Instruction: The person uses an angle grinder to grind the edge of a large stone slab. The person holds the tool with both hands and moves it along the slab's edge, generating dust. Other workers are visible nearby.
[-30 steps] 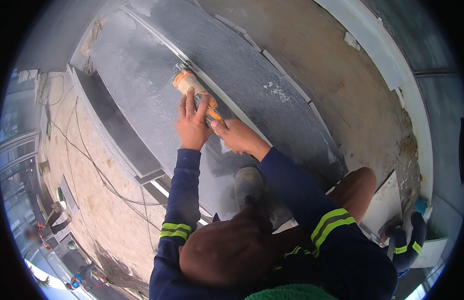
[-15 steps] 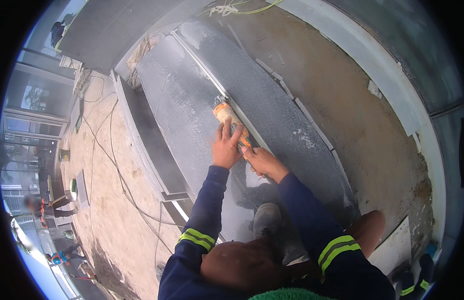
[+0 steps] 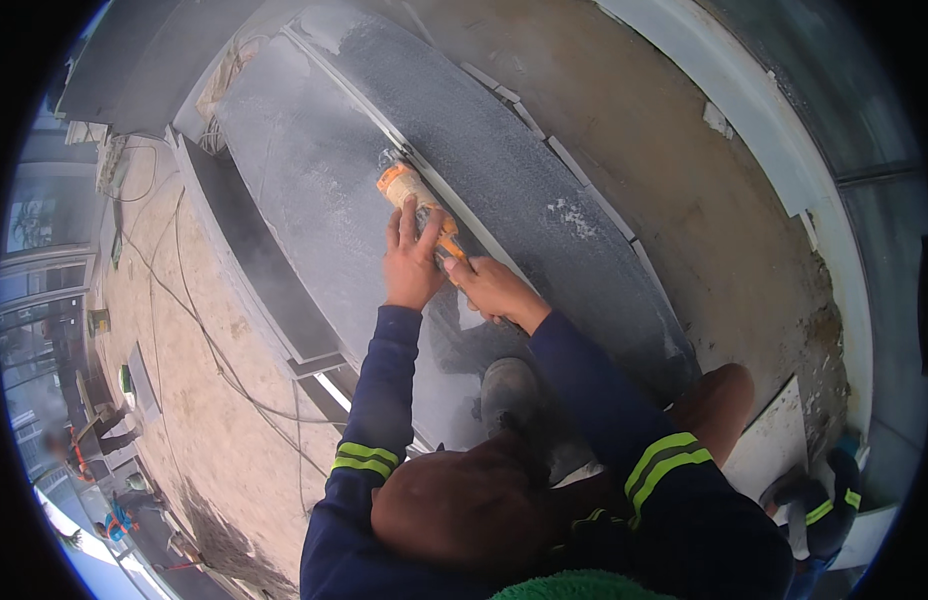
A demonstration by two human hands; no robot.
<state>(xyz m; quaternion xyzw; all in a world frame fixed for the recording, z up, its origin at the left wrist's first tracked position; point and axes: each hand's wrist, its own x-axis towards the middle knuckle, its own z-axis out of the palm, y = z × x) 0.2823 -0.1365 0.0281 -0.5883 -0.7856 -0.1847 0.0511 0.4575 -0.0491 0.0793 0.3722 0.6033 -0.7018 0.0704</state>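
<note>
Both my hands are on an orange, dust-coated angle grinder [image 3: 417, 193]. My left hand [image 3: 414, 262] lies over the middle of its body, fingers wrapped round it. Further back, my right hand [image 3: 496, 289] grips the rear handle with the fingers closed. The grinder's head rests against a long, pale metal straightedge [image 3: 464, 208] that runs across a large grey stone slab [image 3: 319, 165]. Its disc is mostly hidden by the guard and a haze of dust. A dark wet-looking patch shows on the slab beneath my wrists.
My boot [image 3: 510, 390] stands on the slab. A raised grey ledge [image 3: 246, 235] runs along the left, with loose cables [image 3: 209, 345] on the sandy floor beyond. Other people [image 3: 84, 445] are at the far left, and a person in dark clothing [image 3: 819, 510] is at lower right.
The whole view has shifted, so the scene sits further left and up. The grinder stays against the straightedge with both my hands on it; its own travel is hard to tell.
</note>
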